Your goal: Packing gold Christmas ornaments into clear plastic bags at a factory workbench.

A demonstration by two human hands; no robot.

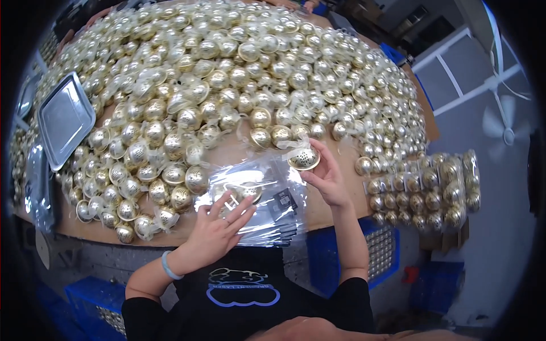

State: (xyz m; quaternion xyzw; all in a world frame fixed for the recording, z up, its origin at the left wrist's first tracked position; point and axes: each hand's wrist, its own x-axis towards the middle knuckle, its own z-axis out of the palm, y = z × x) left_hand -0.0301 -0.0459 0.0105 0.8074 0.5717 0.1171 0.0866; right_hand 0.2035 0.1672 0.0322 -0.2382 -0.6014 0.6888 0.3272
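My right hand (pixel 326 177) holds a gold perforated metal ball (pixel 303 158) with a thin white ribbon, just above the table's near edge. My left hand (pixel 219 227) lies flat, fingers spread, on a stack of clear plastic bags (pixel 273 196). One bag under it holds a gold ball (pixel 248 192). A light blue band circles my left wrist. A huge heap of the same gold balls (pixel 227 85) covers the brown table (pixel 335 207) beyond both hands.
A silver metal tray (pixel 63 118) rests on the heap at far left. Bagged gold balls stand stacked in rows (pixel 424 190) at the right. Blue crates (pixel 381 253) of balls sit below the table edge. A white fan (pixel 506 128) stands at far right.
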